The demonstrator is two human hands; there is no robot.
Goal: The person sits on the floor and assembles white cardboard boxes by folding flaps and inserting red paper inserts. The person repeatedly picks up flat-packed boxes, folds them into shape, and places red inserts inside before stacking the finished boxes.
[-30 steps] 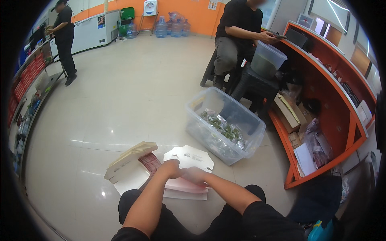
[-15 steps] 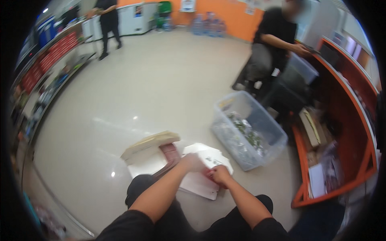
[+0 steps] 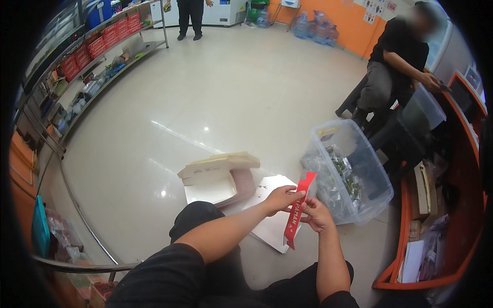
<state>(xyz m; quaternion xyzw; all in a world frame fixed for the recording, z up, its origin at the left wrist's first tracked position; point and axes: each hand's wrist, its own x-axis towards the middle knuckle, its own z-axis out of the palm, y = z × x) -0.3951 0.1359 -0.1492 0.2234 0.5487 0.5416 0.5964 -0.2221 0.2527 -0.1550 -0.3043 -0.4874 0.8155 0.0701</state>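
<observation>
Between my hands is a long red cardboard piece (image 3: 296, 218) with white lettering, partly folded, its ends bent and notched. My left hand (image 3: 280, 199) pinches its left edge about midway, while my right hand (image 3: 318, 214) grips the opposite edge with the thumb on it. Beneath them, flat white cardboard sheets (image 3: 268, 230) lie stacked on the floor, partly covered by my hands. Left of that stack stands an open package of cream and white cardboard (image 3: 210, 190), with a pinkish-brown side (image 3: 242, 186).
A clear plastic bin (image 3: 381, 199) of bagged green items stands right of my hands. Beyond it a seated person (image 3: 393, 66) holds a dark object beside an orange cabinet (image 3: 382, 277). Metal shelving (image 3: 115, 59) lines the left; another person (image 3: 191, 18) stands far back.
The red cardboard piece, mostly hidden low over the white sheets before, is now raised and shows its full length. Both hands have come up with it, and the whole view has shifted.
</observation>
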